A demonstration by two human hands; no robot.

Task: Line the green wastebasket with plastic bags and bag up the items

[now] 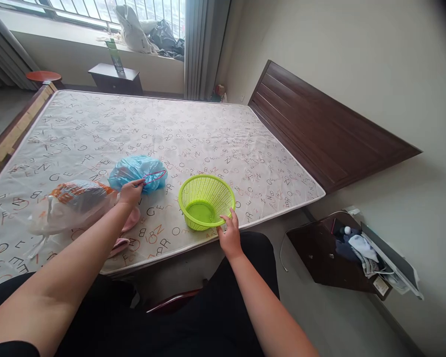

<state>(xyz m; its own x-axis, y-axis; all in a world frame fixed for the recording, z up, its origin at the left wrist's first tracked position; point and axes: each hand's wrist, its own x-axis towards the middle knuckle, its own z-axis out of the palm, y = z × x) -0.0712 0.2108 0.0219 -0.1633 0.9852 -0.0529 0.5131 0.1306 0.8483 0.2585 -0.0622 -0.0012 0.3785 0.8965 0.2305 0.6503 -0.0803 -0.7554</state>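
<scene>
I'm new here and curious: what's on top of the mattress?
A blue bag, an orange-printed bag, a green basket and a pink item partly hidden by the left arm. What lies beneath them is covered; the blue bag's contents can't be made out.

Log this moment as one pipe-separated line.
left hand: pinching blue bag | right hand: holding green basket by rim | surface: lettered mattress | nearby: orange-printed bag

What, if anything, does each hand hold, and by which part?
The right hand holds the green basket by its near right rim; the left hand pinches the blue bag by its red cord.
</scene>
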